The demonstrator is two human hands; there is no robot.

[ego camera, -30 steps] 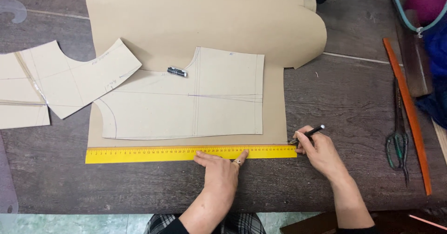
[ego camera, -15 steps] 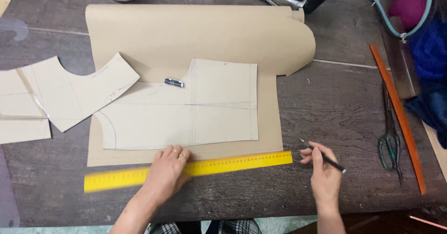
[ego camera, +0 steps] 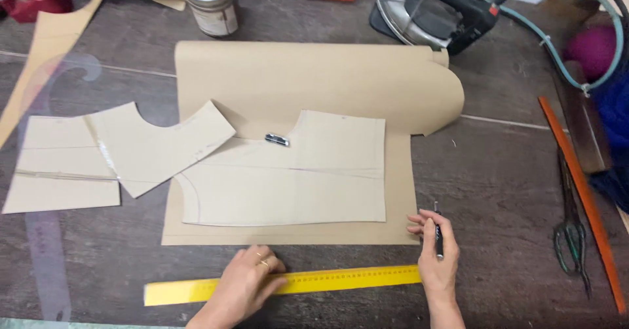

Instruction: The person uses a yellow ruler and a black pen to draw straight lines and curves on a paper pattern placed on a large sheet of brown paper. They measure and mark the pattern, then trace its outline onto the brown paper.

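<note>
The left hand (ego camera: 247,282) lies flat with its fingers spread and loose on the yellow ruler (ego camera: 288,283), covering a stretch of it left of the middle, so the markings under the palm cannot be seen; the wrist runs out of the picture at the bottom edge. The right hand (ego camera: 436,253) is closed around a dark pen (ego camera: 438,232), whose tip pokes out just past the fingertips; the ruler's right end lies just by the heel of this hand (whether the two touch is hard to tell). Just beyond the fingertips of both hands lies the lower edge of the brown paper sheet (ego camera: 314,83), and farther out on it rests a lighter pattern piece (ego camera: 295,185) with a small dark clip (ego camera: 276,139) at its neckline. Well out to the right of the pen fingers lie scissors (ego camera: 571,234) beside an orange ruler (ego camera: 582,198), whose lower end is cut off.
</note>
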